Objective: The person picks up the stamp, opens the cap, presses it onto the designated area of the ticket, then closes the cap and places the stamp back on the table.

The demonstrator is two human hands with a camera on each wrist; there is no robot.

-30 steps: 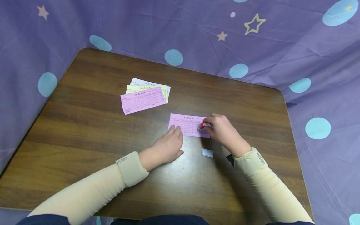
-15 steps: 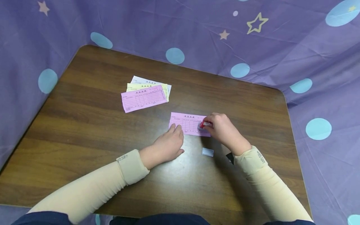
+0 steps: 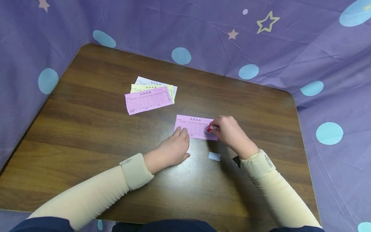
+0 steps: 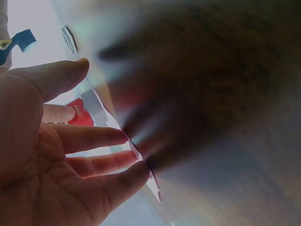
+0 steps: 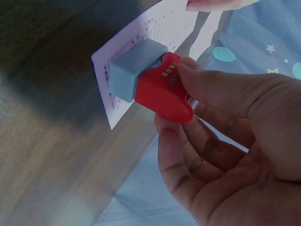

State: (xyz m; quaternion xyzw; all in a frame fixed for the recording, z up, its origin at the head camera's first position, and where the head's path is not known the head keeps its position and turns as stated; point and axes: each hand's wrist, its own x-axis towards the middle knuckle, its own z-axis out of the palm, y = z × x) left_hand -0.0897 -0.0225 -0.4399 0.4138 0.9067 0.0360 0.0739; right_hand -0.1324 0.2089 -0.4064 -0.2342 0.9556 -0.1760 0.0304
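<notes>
My right hand (image 3: 232,133) pinches a red-handled stamp (image 5: 162,87) between thumb and fingers. The stamp's pale blue-grey base (image 5: 134,68) sits on the right part of a pink printed form (image 3: 195,124). With fairly straight fingers, my left hand (image 3: 172,148) rests its fingertips on the form's lower left edge. In the left wrist view, the left hand's fingertips (image 4: 138,165) meet the paper's edge, and the red stamp shows behind them. A small pale rectangular cap-like piece (image 3: 214,156) lies on the table just below the form.
Farther back on the wooden table (image 3: 87,129), a second pink form (image 3: 149,100) overlaps a yellow form (image 3: 152,87) and a white one. A small black object (image 3: 237,161) is partly hidden by the right wrist. A purple patterned curtain (image 3: 203,29) borders the table.
The head view has shifted slightly. Both hands, the stamp and the forms hold nearly the same places, with the stamp kept on the pink form.
</notes>
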